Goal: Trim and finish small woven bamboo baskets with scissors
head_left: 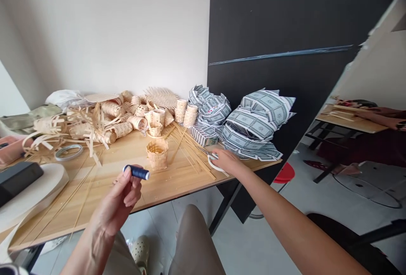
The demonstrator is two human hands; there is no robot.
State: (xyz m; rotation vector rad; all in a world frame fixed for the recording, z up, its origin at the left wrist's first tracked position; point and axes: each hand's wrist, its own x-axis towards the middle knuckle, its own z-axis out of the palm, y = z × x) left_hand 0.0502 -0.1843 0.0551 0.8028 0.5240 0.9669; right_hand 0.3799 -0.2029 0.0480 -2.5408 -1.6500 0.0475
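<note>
A spool of dark blue thread (137, 172) is pinched between the thumb and fingers of my left hand (124, 192), raised over the table's front edge. Farther right, my right hand (226, 161) is closed around the white handles of a pair of scissors (213, 163), low at the tabletop. The scissors' blades point toward the thin strips and are partly hard to make out. Between my hands stands a small woven basket (157, 154), upright and touched by neither hand. Thin bamboo-like strips (190, 150) lie beside it, near the scissors.
Woven cylinders and loose strips (104, 122) are heaped at the back left, with a roll of tape (69, 152) before them. Folded patterned paper pieces (253, 122) are stacked at the right by the black panel (269, 8). A red stool (284, 173) stands beyond the table (171, 186).
</note>
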